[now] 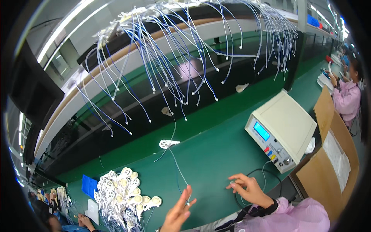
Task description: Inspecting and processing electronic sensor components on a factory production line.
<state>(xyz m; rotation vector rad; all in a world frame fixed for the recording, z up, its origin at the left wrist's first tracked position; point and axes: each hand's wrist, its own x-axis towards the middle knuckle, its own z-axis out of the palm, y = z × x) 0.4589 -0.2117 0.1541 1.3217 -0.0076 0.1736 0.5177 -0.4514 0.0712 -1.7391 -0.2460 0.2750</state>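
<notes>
My left hand [177, 212] is at the lower middle, with its fingers extended around the small white connector end of a thin grey-and-blue cable [178, 167]. This cable runs up the green bench to a white teardrop-shaped plastic part [165, 144] with a round, spoked head. Off to the right, my right hand [250, 190] hovers with its fingers loosely bent and apart, and nothing shows in them. It is nearest the leads [265, 178] of a beige test instrument [284, 129], whose blue screen is lit. To the left lies a heap of white and cream cabled parts [118, 195].
Many blue and white cables [166, 65] dangle from a shelf above the bench. An open cardboard box [317, 176] stands right of the instrument. A blue tray [89, 186] is beside the heap. Another person [346, 98] sits at the far right; someone else's hand [85, 221] shows at lower left.
</notes>
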